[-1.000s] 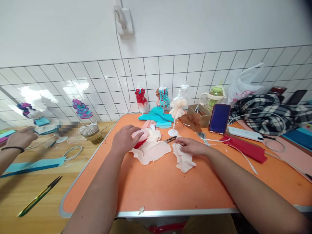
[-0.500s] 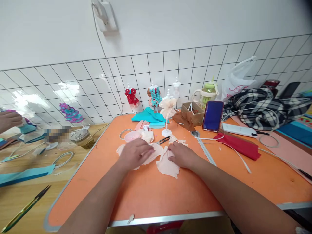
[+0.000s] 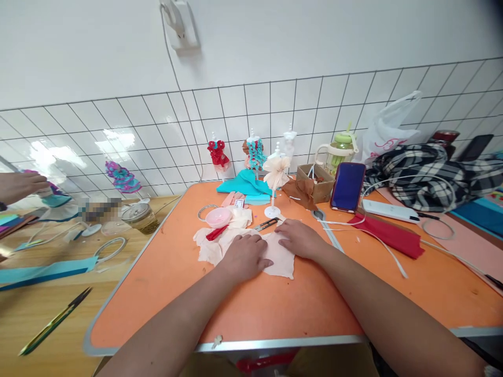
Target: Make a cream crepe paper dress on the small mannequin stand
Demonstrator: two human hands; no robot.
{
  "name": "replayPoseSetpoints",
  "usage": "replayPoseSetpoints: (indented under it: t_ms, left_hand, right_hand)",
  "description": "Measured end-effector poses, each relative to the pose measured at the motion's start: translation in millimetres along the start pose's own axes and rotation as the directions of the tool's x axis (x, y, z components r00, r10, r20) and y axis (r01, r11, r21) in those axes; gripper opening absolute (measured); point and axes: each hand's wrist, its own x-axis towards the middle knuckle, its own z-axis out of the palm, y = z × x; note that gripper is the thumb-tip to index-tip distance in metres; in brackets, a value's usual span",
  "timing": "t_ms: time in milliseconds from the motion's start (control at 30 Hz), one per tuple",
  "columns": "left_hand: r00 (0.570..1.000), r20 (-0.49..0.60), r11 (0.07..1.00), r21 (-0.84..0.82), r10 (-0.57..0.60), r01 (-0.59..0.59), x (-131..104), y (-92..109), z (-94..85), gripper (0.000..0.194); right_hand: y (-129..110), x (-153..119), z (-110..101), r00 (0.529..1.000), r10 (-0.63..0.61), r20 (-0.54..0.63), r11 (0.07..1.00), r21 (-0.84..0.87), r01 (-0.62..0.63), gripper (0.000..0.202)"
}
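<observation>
A pale pink crepe-paper piece (image 3: 282, 260) lies on the orange table. My left hand (image 3: 245, 256) rests palm down on its left side, fingers stretched out and thumb apart. From the right, my right hand (image 3: 301, 238) lies over its other edge with fingers spread on it. More pale crumpled crepe paper (image 3: 212, 248) is at the left, with a small red strip (image 3: 217, 233) on it and a pink bowl (image 3: 219, 216) behind. Just beyond my hands are thread snips (image 3: 267, 224) and a small white dress form (image 3: 272, 211) wearing pale ruffled paper.
At the back stand more dress forms (image 3: 217, 154), turquoise paper (image 3: 245, 183), a cardboard box (image 3: 323, 187) and a phone (image 3: 348, 186). Red paper (image 3: 387, 235) and white cables are on the right. Another person's hand (image 3: 21, 187) is at the far left, over a wooden table (image 3: 118, 303).
My left hand has moved right, from the crumpled paper onto the single piece, uncovering the red strip. The piece now lies flatter, and my right hand's fingers have spread. The view has shifted slightly.
</observation>
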Motion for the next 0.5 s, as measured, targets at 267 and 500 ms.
replayPoseSetpoints:
  t_ms: [267, 500]
  left_hand:
    - [0.969, 0.023, 0.966, 0.086, -0.248, 0.245, -6.2, -15.9, 4.7, 0.084]
    - [0.907, 0.310, 0.944, -0.077, -0.284, 0.322, -9.8, -41.7, 10.2, 0.091]
  right_hand:
    - [-96.1, 65.0, -12.1, 0.952, -0.302, -0.049, 0.943, -0.161, 0.291, 0.032]
    - [-131.6, 132.5, 19.4, 0.960, -0.258, 0.113, 0.923, -0.266, 0.279, 0.029]
